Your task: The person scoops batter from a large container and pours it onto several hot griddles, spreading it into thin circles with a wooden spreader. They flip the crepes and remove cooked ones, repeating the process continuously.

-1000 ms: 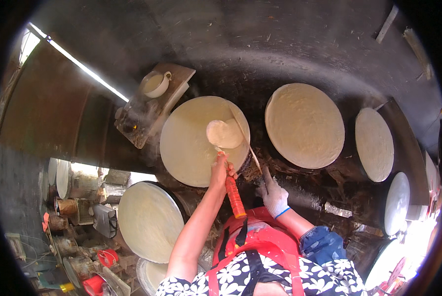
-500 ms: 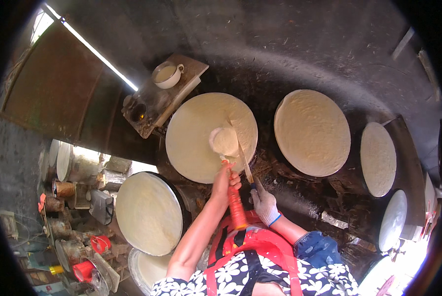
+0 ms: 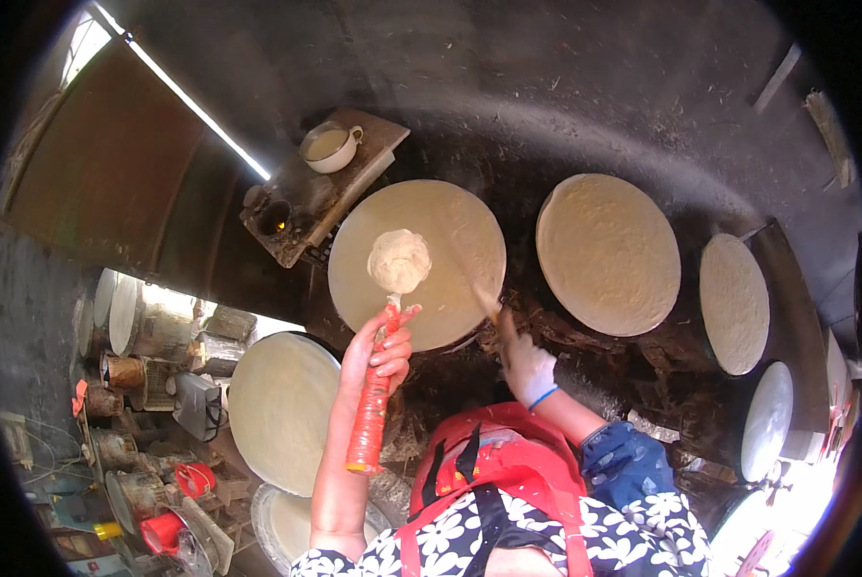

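Note:
My left hand point(image 3: 373, 351) grips a red-wrapped handle point(image 3: 369, 428); its round head point(image 3: 398, 260) carries a pale, lumpy mound of batter above the central round griddle point(image 3: 417, 219). My gloved right hand point(image 3: 527, 363) holds a long, thin scraper point(image 3: 481, 293), blurred by motion, which reaches over the right part of that griddle, where the pale layer looks rougher. A blue-edged cuff circles my right wrist.
More coated griddles stand right point(image 3: 606, 252), far right point(image 3: 734, 303) and lower left point(image 3: 279, 404). A board point(image 3: 368, 159) behind holds a white bowl point(image 3: 327, 146). A pale metal disc point(image 3: 766, 423), logs point(image 3: 147, 317) and red containers point(image 3: 163, 534) line the sides; a basin point(image 3: 290, 519) is below.
My left hand has moved leftward, carrying the batter mound away from the scraper. My right hand has risen slightly, and the scraper now blurs across the griddle.

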`<state>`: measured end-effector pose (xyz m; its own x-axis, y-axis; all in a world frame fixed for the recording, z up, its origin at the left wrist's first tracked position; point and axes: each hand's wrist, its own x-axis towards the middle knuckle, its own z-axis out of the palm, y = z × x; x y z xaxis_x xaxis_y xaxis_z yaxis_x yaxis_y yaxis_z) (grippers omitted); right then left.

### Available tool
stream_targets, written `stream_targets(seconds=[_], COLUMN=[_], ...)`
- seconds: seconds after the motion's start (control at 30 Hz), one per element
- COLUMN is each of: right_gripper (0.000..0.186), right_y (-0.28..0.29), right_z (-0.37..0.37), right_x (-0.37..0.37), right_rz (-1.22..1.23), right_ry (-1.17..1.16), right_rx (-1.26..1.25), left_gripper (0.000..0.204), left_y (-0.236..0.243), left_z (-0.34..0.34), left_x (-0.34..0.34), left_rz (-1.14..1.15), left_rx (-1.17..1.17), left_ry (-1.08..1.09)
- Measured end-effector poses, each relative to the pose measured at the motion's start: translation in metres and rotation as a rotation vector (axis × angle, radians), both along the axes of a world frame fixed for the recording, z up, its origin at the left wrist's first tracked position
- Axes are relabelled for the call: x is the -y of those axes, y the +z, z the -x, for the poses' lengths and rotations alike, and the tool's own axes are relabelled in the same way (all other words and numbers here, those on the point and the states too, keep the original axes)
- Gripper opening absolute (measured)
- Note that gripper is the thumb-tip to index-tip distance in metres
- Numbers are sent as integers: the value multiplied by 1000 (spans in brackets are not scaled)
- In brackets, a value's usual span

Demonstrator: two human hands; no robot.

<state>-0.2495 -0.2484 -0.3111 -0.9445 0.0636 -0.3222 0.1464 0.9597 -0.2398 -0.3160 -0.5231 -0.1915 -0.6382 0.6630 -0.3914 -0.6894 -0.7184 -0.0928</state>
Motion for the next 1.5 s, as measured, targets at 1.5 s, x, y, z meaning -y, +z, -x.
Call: stream_targets(seconds=[1.5], right_gripper=[58], right_y=[-5], right_z=[-374], right_x=[-367], right_rz=[47], right_ry=[-1761], right_rx=[-967], left_gripper=[41], left_y=[-15], left_z=[-183], left_x=[-770], left_rz=[-179], left_rx=[178], left_ry=[-1591])
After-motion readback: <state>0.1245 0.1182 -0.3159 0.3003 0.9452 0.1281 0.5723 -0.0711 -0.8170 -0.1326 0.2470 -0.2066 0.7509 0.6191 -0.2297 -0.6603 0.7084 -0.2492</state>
